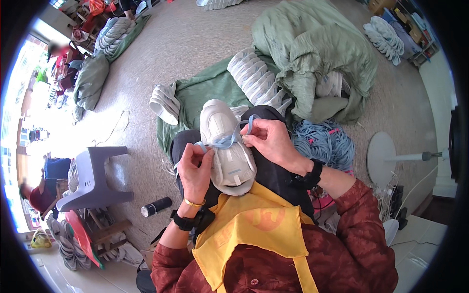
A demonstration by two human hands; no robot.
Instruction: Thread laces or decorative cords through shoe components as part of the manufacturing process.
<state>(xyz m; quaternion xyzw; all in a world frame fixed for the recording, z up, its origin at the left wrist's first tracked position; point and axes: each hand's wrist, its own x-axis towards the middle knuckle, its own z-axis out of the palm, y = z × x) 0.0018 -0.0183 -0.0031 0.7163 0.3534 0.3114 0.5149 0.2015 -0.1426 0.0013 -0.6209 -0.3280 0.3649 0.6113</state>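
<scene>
A white sneaker (pixel 218 122) rests on my lap between my knees, its toe pointing away from me. A light blue shoelace (pixel 225 141) crosses over the tongue near the middle of the shoe. My left hand (pixel 195 168) pinches one lace end at the shoe's left side. On the other side my right hand (pixel 267 140) grips the other end, and a loop of lace rises above its fingers. The shoe's opening and pale insole face toward me, above my yellow apron (pixel 254 215).
Stacked white shoe uppers (pixel 256 78) lie on a green cloth (pixel 200 90) ahead, beside a big green sack (pixel 317 49). A heap of blue laces (pixel 325 144) sits right of my knee. At left stand a grey plastic chair (pixel 95 178) and a black cylinder (pixel 156 206); other people are farther left.
</scene>
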